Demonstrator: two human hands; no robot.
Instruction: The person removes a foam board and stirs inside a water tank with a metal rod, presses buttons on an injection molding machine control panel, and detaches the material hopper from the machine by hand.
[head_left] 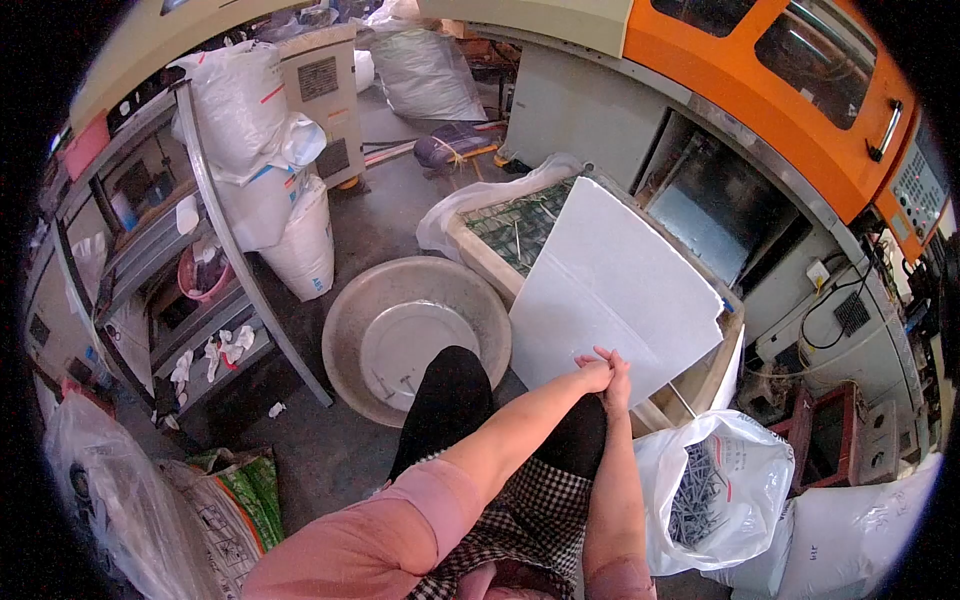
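Left hand and right hand were clasped before a white board, visible fingertips slightly apart; interlacing could not be told. Nearby stood a round basin and an open sack.

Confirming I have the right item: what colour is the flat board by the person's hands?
The flat board is white; the head view shows it best.

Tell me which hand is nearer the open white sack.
Right. The right hand is ahead and left of the open sack; the left hand, touching the right, is farther left.
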